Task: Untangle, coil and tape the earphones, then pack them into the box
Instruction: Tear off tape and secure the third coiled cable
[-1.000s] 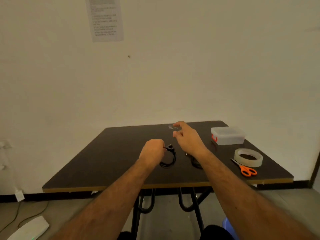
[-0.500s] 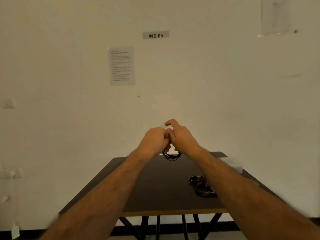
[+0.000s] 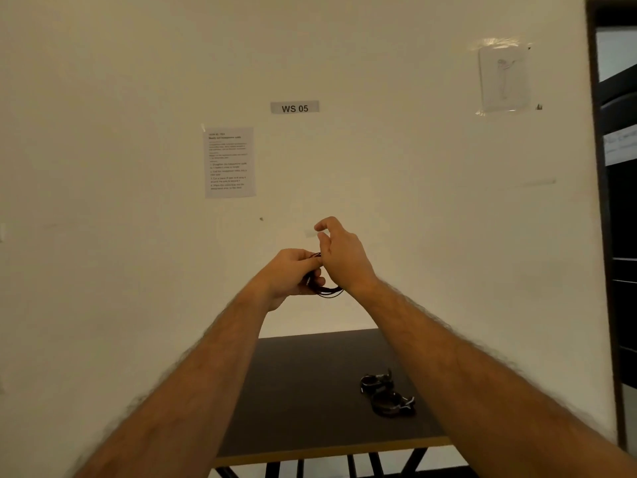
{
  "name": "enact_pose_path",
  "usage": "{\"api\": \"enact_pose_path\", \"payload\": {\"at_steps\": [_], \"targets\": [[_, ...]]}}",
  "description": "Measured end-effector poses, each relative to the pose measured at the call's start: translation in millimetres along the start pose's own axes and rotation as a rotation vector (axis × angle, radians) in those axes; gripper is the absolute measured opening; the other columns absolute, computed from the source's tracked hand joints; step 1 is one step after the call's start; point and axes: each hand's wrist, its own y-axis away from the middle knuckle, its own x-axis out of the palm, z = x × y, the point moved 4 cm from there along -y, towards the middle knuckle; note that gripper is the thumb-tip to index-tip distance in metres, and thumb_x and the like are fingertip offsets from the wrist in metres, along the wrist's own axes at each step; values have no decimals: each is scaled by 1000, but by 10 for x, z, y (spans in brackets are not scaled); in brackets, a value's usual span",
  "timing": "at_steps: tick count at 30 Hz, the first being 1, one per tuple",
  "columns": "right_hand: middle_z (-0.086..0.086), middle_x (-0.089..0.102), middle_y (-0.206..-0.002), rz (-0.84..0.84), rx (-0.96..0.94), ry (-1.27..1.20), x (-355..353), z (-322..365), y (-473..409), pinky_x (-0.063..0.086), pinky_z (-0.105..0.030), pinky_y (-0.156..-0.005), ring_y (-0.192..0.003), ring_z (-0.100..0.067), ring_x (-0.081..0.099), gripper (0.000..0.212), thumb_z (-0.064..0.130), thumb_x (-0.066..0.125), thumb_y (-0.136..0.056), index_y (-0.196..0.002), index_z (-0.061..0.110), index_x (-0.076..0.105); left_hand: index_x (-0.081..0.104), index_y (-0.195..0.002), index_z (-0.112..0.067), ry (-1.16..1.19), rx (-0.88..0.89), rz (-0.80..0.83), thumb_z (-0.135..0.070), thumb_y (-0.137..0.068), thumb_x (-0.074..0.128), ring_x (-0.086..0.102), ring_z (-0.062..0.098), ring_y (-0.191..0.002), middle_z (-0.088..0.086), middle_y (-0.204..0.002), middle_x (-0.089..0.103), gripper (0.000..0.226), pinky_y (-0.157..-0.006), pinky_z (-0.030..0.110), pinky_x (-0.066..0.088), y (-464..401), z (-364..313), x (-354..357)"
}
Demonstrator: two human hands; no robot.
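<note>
Left hand (image 3: 293, 270) grips coiled earphones (image 3: 327, 290); right hand (image 3: 341, 257) pinches a tape strip (image 3: 312, 233) — taping underway, boxing left. Two bundles (image 3: 386, 393) on table (image 3: 303, 391) — apparently done.

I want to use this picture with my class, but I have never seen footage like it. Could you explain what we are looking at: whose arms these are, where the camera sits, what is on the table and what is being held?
There is no machine here. A person wears a wide-angle camera on the head, so the two bare arms reach out from the bottom of the picture. The left hand grips a coil of black earphone cable, raised in front of the wall. The right hand is beside it, with what looks like a small strip of clear tape at its fingertips, though that is faint. Below, on the dark table, lie two more bundled earphones. On the wall hang a sign reading WS 05 and an instruction sheet.
</note>
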Motion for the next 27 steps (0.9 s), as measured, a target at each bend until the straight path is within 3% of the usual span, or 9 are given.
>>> {"api": "enact_pose_path", "payload": {"at_steps": [4, 7, 19, 27], "targets": [[1, 49, -60, -30, 25, -1, -101, -52, -77, 34, -26, -49, -51, -13, 43, 20, 18, 38, -104, -118, 15, 52, 64, -93, -2, 103, -47, 29, -17, -102, 52, 64, 14, -67, 6, -74, 58, 21, -84, 40, 60, -65, -69, 67], [0, 54, -65, -36, 30, -15, -146, -39, -117, 38, -26, -52, -55, -13, 50, 20, 20, 38, -105, -118, 17, 52, 67, -101, -3, 123, -105, 18, -33, -104, 46, 65, 17, -71, 5, -73, 59, 36, -81, 39, 60, -79, -130, 115], [3, 51, -62, -64, -34, 31, -229, 60, -147, 36, -23, -51, -52, -11, 46, 23, 22, 36, -105, -123, 15, 51, 68, -90, -15, 153, -155, -63, -45, -105, 35, 64, 16, -73, 0, -72, 60, 47, -89, 42, 55, -108, -163, 150], [3, 47, -58, -84, -48, 12, -253, 48, -146, 31, -20, -47, -48, -9, 41, 22, 20, 38, -105, -121, 15, 52, 56, -78, -18, 128, -139, 4, -42, -105, 37, 64, 18, -76, 0, -70, 62, 41, -94, 46, 51, -107, -144, 214]]}}
